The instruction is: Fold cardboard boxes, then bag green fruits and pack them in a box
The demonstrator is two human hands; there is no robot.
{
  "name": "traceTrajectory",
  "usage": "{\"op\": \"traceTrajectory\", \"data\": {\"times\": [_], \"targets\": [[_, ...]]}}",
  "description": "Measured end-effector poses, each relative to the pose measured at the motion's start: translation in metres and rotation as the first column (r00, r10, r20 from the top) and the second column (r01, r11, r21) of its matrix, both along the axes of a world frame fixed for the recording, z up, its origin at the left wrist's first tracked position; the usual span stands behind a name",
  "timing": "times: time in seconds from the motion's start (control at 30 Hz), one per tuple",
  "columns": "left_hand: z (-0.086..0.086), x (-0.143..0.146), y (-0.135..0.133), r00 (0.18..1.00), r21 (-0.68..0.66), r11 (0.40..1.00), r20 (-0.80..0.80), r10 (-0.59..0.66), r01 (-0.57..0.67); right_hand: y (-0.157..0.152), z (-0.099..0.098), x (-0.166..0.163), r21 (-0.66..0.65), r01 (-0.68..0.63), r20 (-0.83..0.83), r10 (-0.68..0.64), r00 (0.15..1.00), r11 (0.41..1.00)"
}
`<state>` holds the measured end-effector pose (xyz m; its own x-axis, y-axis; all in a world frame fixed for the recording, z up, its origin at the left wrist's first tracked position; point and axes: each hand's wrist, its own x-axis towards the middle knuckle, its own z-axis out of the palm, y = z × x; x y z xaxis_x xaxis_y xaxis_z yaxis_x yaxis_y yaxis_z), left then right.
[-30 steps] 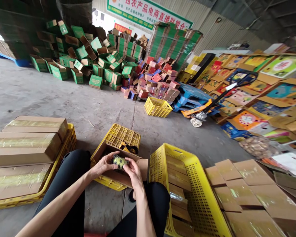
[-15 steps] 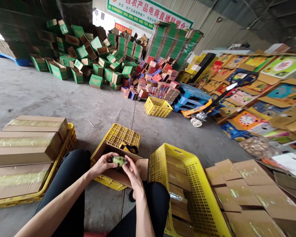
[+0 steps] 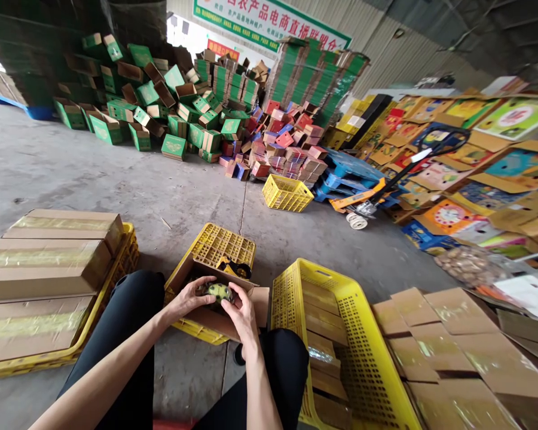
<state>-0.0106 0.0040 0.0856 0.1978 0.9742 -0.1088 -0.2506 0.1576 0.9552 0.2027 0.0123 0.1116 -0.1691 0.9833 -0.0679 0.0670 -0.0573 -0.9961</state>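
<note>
A green, dark-spotted thing in shiny clear wrap, perhaps a fruit (image 3: 219, 291), lies between my two hands, over an open cardboard box (image 3: 262, 301). My left hand (image 3: 192, 298) grips its left end with thumb and fingers. At the right end, my right hand (image 3: 240, 307) pinches it the same way. The box rests on an upturned yellow crate (image 3: 215, 242) between my knees; its contents are mostly hidden by my hands. Just behind the box, a yellow and black tape dispenser (image 3: 234, 267) lies on the crate.
To my left, taped cartons (image 3: 45, 263) fill a yellow crate (image 3: 132, 245). A tall yellow crate (image 3: 367, 340) holding small cartons stands at my right knee, with more closed cartons (image 3: 457, 334) beyond. Farther off are a pallet jack (image 3: 363, 206) and heaped green boxes (image 3: 174, 146).
The wrapped green thing has been turned between my fingers, so a different spotted face shows. Both hands keep nearly the same place over the box.
</note>
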Motion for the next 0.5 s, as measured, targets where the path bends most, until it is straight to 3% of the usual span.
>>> {"op": "traceTrajectory", "data": {"times": [0.2,0.3,0.5], "targets": [[0.000,-0.003,0.002,1.000,0.019,1.000,0.023,-0.001,0.001,0.001,-0.014,-0.004,0.086,0.020,-0.107,-0.011,0.994,0.996],[-0.003,-0.004,0.004,0.999,0.032,0.999,0.037,0.014,-0.015,0.001,-0.018,-0.003,0.050,-0.001,-0.163,0.010,0.987,0.999],[-0.006,-0.003,0.004,0.999,0.066,0.998,0.051,-0.002,-0.002,-0.001,-0.005,-0.001,0.005,-0.090,-0.147,0.090,0.985,0.996]]}}
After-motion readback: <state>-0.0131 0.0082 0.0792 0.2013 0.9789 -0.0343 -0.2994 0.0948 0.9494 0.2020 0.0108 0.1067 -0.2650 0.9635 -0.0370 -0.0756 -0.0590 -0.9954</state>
